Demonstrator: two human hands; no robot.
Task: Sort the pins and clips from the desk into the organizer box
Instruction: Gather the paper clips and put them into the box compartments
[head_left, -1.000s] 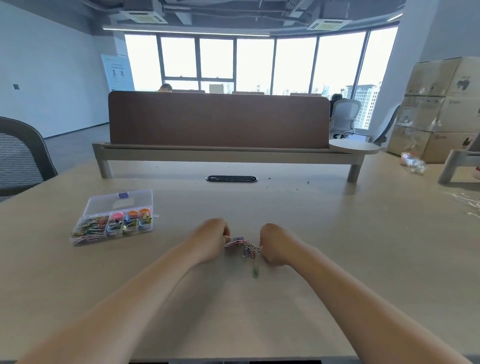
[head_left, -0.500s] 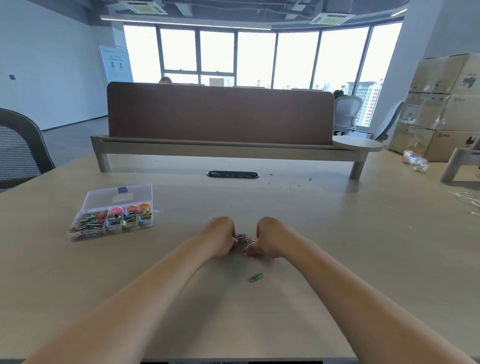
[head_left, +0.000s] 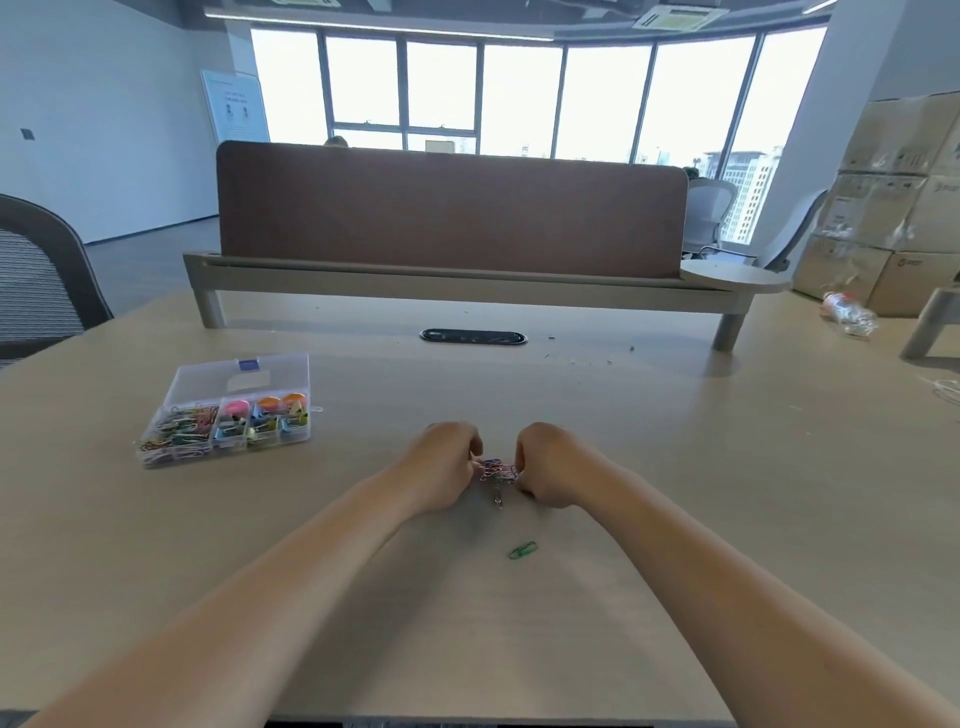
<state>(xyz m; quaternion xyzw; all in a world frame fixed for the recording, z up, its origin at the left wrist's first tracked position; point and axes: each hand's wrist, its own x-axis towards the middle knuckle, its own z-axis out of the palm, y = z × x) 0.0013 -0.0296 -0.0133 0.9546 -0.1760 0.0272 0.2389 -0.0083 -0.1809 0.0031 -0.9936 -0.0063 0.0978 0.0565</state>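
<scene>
Gathering seems underway: left hand (head_left: 445, 464) and right hand (head_left: 551, 464), fingers curled, pinch the clip cluster (head_left: 496, 470) mid-frame; next, carrying it to the organizer box (head_left: 270, 375), middle left.

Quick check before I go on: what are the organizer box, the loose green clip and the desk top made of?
Organizer box: clear, glossy plastic by the look; contents show through its walls. Green clip: bent wire, probably colour-coated metal; too small to confirm. Desk: matte, pale wood-grain surface, possibly laminate.
</scene>
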